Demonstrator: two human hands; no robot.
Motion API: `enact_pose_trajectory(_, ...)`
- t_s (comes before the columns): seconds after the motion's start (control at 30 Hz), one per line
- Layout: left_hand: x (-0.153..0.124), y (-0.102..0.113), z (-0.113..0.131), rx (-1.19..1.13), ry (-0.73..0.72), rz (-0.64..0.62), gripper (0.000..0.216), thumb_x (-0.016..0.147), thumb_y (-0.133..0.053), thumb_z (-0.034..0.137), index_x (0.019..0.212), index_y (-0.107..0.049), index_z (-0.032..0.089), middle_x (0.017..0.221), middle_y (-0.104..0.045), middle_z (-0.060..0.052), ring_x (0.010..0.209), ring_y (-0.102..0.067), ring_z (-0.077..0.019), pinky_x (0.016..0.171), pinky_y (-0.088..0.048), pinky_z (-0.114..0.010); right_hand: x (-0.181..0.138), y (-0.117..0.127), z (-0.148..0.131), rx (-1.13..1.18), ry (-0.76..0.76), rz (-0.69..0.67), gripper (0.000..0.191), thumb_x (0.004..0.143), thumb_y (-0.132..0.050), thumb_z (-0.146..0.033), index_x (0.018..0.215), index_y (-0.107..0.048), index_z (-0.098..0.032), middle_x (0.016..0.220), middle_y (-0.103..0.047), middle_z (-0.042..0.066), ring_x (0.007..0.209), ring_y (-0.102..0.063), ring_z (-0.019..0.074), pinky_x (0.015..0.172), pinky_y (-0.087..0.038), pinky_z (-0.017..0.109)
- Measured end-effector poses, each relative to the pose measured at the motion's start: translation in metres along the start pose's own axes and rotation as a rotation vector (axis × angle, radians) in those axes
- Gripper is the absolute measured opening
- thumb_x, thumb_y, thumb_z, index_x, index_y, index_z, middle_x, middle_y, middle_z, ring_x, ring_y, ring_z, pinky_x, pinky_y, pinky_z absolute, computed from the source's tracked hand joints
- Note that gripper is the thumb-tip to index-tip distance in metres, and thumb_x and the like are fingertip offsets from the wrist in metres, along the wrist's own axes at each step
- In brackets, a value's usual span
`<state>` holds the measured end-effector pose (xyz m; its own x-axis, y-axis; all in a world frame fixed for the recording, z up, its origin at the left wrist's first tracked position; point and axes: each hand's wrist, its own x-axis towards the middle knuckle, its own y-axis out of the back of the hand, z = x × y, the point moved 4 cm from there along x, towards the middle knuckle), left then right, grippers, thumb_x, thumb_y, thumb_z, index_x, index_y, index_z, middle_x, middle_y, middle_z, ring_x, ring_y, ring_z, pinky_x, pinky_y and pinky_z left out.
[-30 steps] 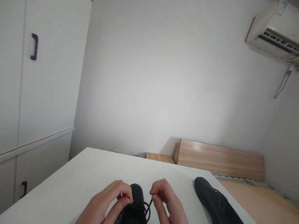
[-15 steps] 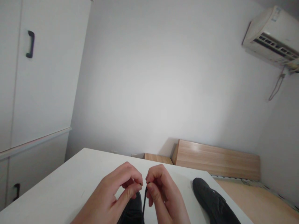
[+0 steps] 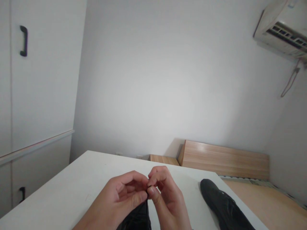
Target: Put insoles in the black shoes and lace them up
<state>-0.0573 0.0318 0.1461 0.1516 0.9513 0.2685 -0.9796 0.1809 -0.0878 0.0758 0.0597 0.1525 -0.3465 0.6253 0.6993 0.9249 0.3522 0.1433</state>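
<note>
My left hand [image 3: 122, 196] and my right hand [image 3: 165, 195] meet fingertip to fingertip above the white table [image 3: 96, 179]. Both pinch a thin black shoelace [image 3: 147, 206], which runs down from the fingertips. Its top end is mostly hidden between the fingers. Below and partly behind my left hand is a black shoe [image 3: 139, 218], with its laced upper cut off by the bottom of the view. A second black shoe [image 3: 223, 204] lies on the table to the right of my right hand, its toe pointing away.
Past the table's right edge is a bed base [image 3: 254, 198] with a wooden headboard [image 3: 225, 159]. A white cabinet [image 3: 48, 80] with dark handles stands on the left. An air conditioner [image 3: 283, 32] hangs high on the right, with a looped cord below it.
My hands have come together, closing the small gap between their fingertips. The camera view has shifted slightly.
</note>
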Motion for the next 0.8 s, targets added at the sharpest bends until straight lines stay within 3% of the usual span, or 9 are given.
enact_pose_trajectory(0.1,-0.001,0.002,0.001,-0.010,0.022,0.007,0.023,0.074,-0.077,0.034,0.087,-0.069,0.017,0.088,-0.073,-0.004,0.089,-0.069,-0.0200,0.082,-0.053,-0.028,-0.001,-0.004,0.001,0.091,-0.038,0.054,0.021,0.091,-0.062,-0.040,0.083,-0.060,-0.021,0.083,-0.053,0.001,0.079,-0.051,0.0157,0.068,-0.043,0.027)
enact_pose_trajectory(0.23,-0.002,0.006,0.009,0.116,-0.019,0.112,0.019,0.074,-0.074,0.035,0.078,-0.072,0.016,0.076,-0.072,-0.003,0.077,-0.067,-0.0186,0.073,-0.053,-0.025,-0.005,-0.004,0.012,0.251,-0.186,0.078,0.023,0.084,-0.072,-0.041,0.093,-0.063,-0.021,0.087,-0.060,0.002,0.082,-0.057,0.0155,0.069,-0.046,0.026)
enact_pose_trajectory(0.33,-0.004,0.007,0.014,0.206,-0.085,0.164,0.012,0.075,-0.071,0.029,0.075,-0.073,0.018,0.073,-0.071,-0.002,0.074,-0.066,-0.0175,0.071,-0.052,-0.024,-0.010,-0.002,0.024,0.319,-0.326,-0.014,0.033,0.076,-0.081,-0.038,0.096,-0.063,-0.020,0.084,-0.063,0.001,0.076,-0.059,0.0141,0.069,-0.046,0.026)
enact_pose_trajectory(0.43,-0.007,0.007,0.012,0.254,-0.151,0.157,0.009,0.077,-0.070,0.027,0.073,-0.074,0.020,0.072,-0.069,-0.002,0.073,-0.065,-0.0169,0.072,-0.050,-0.024,-0.015,0.002,0.031,0.285,-0.392,-0.065,0.032,0.072,-0.084,-0.038,0.087,-0.064,-0.018,0.075,-0.063,0.000,0.069,-0.057,0.0131,0.066,-0.044,0.026)
enact_pose_trajectory(0.53,-0.013,0.007,0.001,0.208,-0.139,0.127,0.018,0.082,-0.069,0.036,0.075,-0.074,0.020,0.076,-0.070,-0.003,0.077,-0.065,-0.0176,0.072,-0.050,-0.025,-0.020,0.009,0.032,0.250,-0.368,-0.015,0.030,0.077,-0.078,-0.042,0.082,-0.061,-0.018,0.076,-0.063,0.002,0.072,-0.058,0.0146,0.068,-0.045,0.028)
enact_pose_trajectory(0.67,-0.023,0.012,-0.024,-0.077,-0.049,0.095,0.037,0.085,-0.062,0.055,0.080,-0.065,0.019,0.073,-0.072,-0.004,0.076,-0.068,-0.0198,0.076,-0.052,-0.031,-0.033,0.018,0.037,0.465,-0.406,-0.006,0.031,0.085,-0.070,-0.047,0.087,-0.052,-0.021,0.076,-0.068,0.003,0.074,-0.064,0.0172,0.074,-0.048,0.034)
enact_pose_trajectory(0.8,-0.032,0.029,-0.045,-0.100,0.016,0.033,0.039,0.085,-0.061,0.058,0.082,-0.060,0.019,0.060,-0.068,-0.001,0.054,-0.061,-0.0136,0.059,-0.047,-0.025,-0.054,0.032,0.050,0.579,-0.526,0.065,0.035,0.082,-0.073,-0.048,0.083,-0.051,-0.020,0.055,-0.059,-0.004,0.050,-0.054,0.0115,0.056,-0.041,0.025)
